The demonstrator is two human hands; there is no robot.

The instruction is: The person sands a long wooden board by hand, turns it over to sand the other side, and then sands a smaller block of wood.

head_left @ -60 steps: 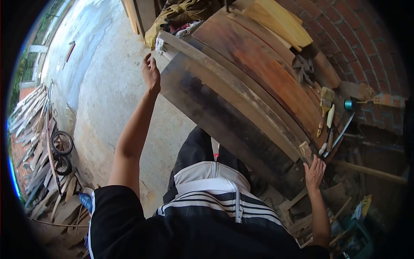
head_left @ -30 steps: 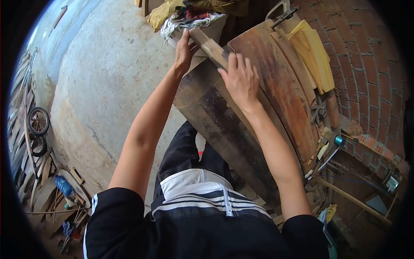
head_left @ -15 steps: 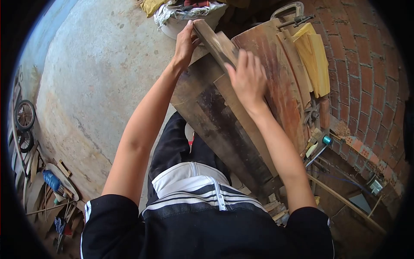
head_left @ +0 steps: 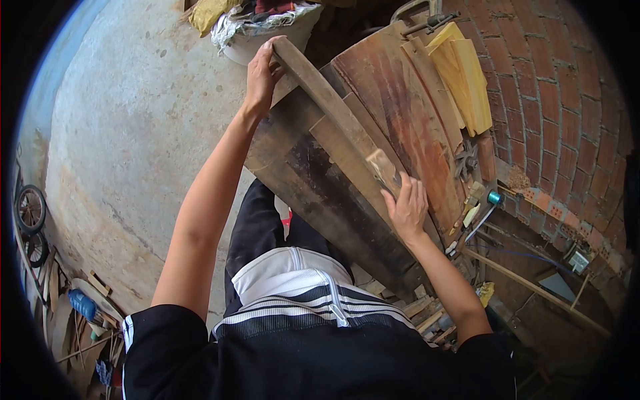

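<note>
A long narrow wooden board (head_left: 327, 100) slants across the workbench (head_left: 283, 143), its far end sticking out past the bench. My left hand (head_left: 261, 77) is closed around that far end, thumb on top. Lower down the board, my right hand (head_left: 410, 210) grips a small worn wooden block (head_left: 383, 167) that lies against the board's upper surface. Part of the block is hidden under my fingers, and I cannot see its underside.
A wide reddish-brown plank (head_left: 393, 87) lies to the right, with a metal clamp (head_left: 430, 23) at its far end and yellow wood pieces (head_left: 470, 80) beside it. Beyond rises a brick wall (head_left: 533, 87). A white sack (head_left: 267, 30) stands ahead; scrap wood (head_left: 427, 313) lies below.
My right hand has slid the block from near the board's far end down towards me. The left hand keeps its hold on the far end. The view has shifted slightly.
</note>
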